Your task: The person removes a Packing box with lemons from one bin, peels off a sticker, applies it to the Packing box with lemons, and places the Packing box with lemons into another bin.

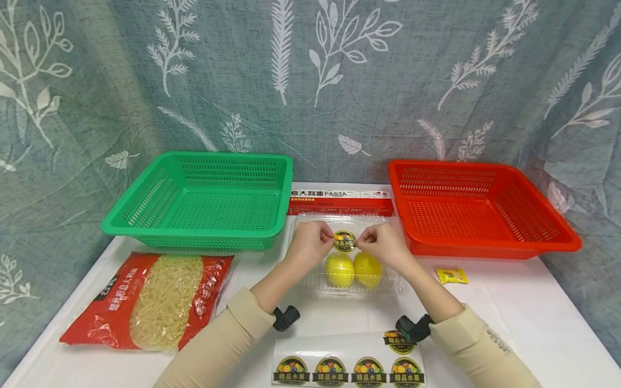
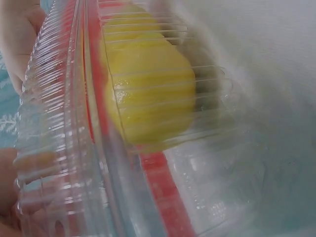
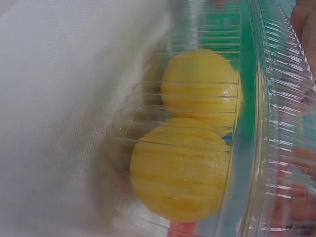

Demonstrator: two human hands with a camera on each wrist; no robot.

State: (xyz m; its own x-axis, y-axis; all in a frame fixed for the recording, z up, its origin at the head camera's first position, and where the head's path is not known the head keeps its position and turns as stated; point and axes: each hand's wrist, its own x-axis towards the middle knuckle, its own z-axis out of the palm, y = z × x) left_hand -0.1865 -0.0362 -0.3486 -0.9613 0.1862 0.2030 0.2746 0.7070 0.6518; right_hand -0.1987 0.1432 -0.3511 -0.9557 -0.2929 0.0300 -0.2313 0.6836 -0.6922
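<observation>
Two hands, the left hand (image 1: 310,243) and right hand (image 1: 383,245), pinch opposite edges of a round dark fruit sticker (image 1: 344,241) lying on the lid of a clear plastic clamshell box (image 1: 310,280); two yellow lemons (image 1: 353,269) sit inside, just below the sticker.

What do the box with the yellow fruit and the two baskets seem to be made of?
The box looks like thin clear plastic: glossy, ribbed, with the yellow fruit visible through it. The green basket and the red basket look like rigid moulded plastic, with perforated walls and a slight sheen.
</observation>
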